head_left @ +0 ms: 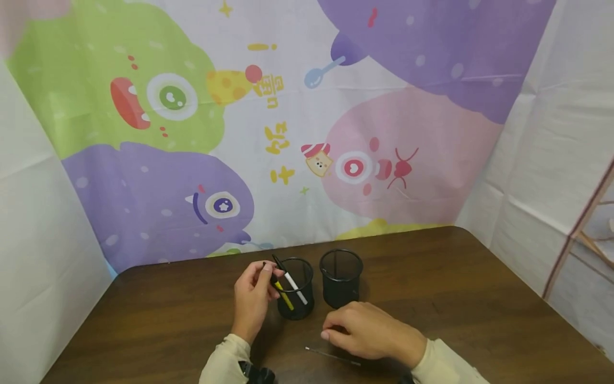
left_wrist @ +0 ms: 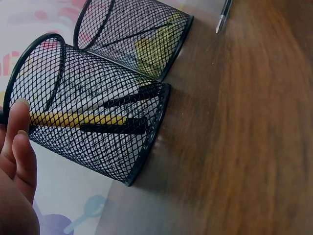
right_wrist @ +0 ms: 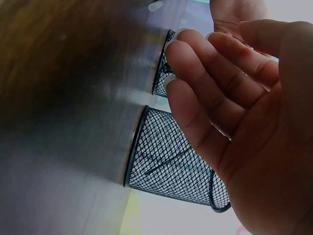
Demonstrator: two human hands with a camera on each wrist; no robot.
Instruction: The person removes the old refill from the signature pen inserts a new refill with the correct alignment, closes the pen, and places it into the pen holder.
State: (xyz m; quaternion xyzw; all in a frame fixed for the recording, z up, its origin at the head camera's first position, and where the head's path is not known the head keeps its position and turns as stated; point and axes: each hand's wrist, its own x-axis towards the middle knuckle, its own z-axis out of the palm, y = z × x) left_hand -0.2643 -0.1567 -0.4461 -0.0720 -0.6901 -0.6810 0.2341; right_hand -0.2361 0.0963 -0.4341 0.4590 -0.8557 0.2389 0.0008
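The left hand (head_left: 254,293) pinches the upper end of a yellow marker (head_left: 286,300) that leans inside the left black mesh pen holder (head_left: 302,308). Through the mesh in the left wrist view, the marker's lower end is black. A white marker (head_left: 296,288) with a black upper end stands in the same holder. Over the table, in front of the right mesh pen holder (head_left: 341,285), hovers the right hand (head_left: 371,330), fingers loosely bent and holding nothing. A slim clear pen (head_left: 332,356) lies on the wood just below it, its pointed tip showing in the left wrist view.
Both holders stand side by side on a dark brown wooden table (head_left: 182,314). Behind the far edge hangs a backdrop (head_left: 297,218) with cartoon monsters. White cloth walls (head_left: 523,176) rise at both sides.
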